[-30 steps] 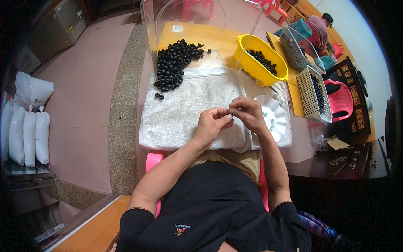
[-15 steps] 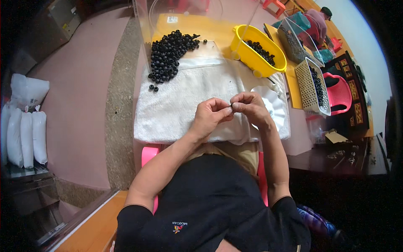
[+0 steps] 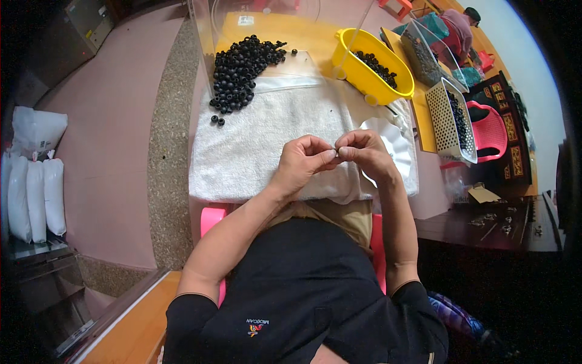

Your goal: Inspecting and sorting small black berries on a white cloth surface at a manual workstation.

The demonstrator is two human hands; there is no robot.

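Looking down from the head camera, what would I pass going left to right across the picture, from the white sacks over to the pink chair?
White sacks → pile of black beads → left hand → right hand → yellow basket → white perforated basket → pink chair.

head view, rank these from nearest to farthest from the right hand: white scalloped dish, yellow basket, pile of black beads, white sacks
1. white scalloped dish, just to the right of the right hand, partly under it
2. yellow basket, up and to the right on the table
3. pile of black beads, upper left, at the towel's far edge
4. white sacks, far left, on the floor
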